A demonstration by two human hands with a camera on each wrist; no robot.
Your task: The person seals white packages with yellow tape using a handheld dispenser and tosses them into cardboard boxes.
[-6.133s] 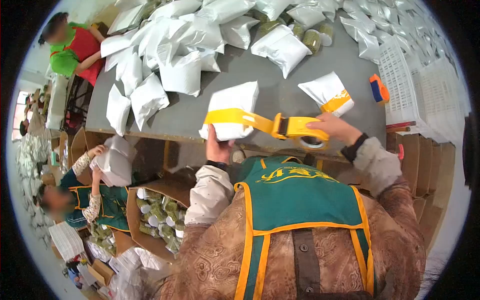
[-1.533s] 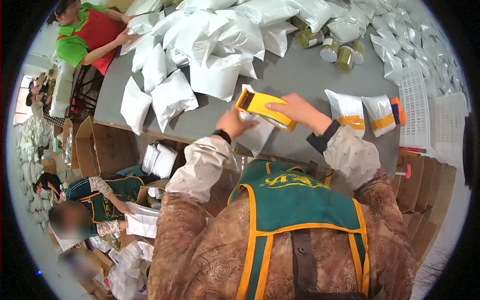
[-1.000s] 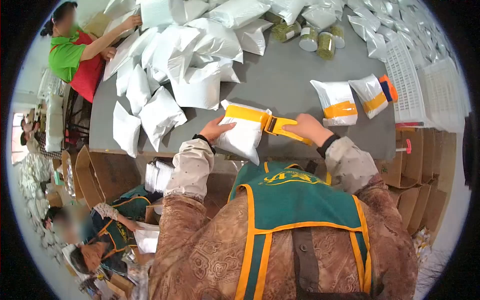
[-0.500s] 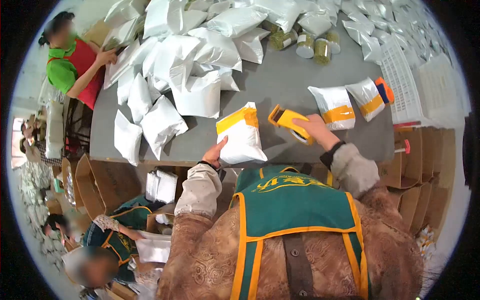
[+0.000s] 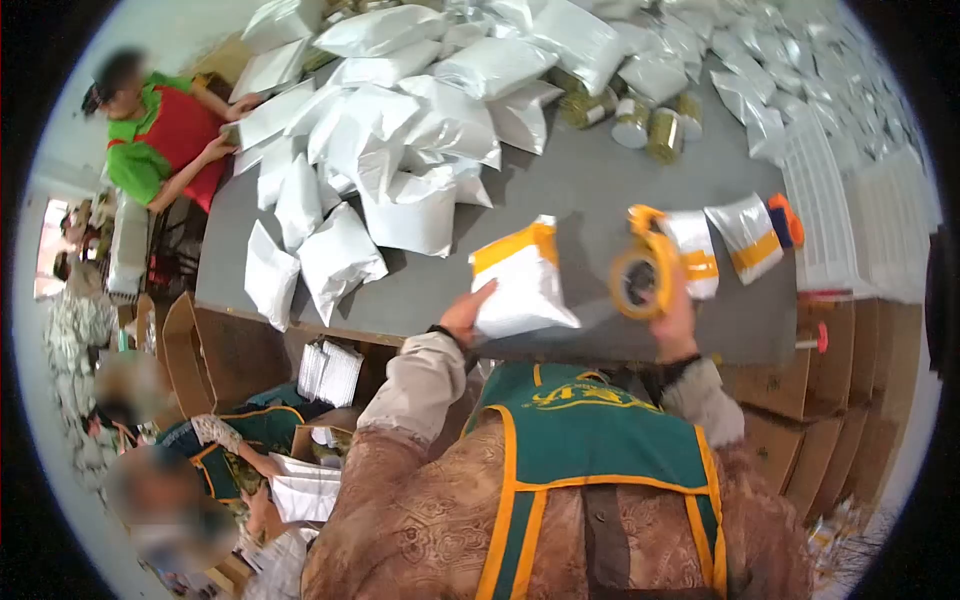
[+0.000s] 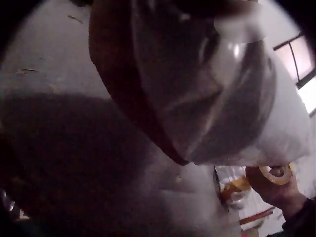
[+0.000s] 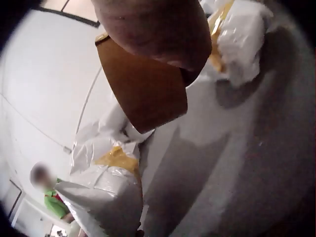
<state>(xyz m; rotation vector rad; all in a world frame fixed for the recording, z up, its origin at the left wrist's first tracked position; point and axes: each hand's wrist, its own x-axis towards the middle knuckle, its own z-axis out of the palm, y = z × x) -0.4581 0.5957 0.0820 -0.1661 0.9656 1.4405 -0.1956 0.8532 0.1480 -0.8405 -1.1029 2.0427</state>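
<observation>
My left hand (image 5: 468,312) grips the lower left edge of a white mailer bag (image 5: 518,290), its thumb on the front. A yellow tape strip (image 5: 515,248) runs across the bag's upper end. In the left wrist view the dark underside of the bag (image 6: 202,94) fills most of the picture and hides the hand's fingers. To the right, my right hand (image 5: 676,322) holds a yellow tape dispenser (image 5: 662,262), turned so its roll faces left, apart from the bag. The right wrist view shows the tape roll (image 7: 143,91) below the hand (image 7: 158,32).
Two taped bags (image 5: 745,238) lie right of the dispenser, beside an orange-and-blue tool (image 5: 787,222) and white crates (image 5: 825,210). A heap of white bags (image 5: 400,150) and several jars (image 5: 664,135) cover the far side. Two people work at the left, near cardboard boxes (image 5: 190,355).
The dispenser crossed the bag's top about a second ago, leaving yellow tape; it has since come away, moved right and turned. A second taped bag has joined the one at right since the earliest frame.
</observation>
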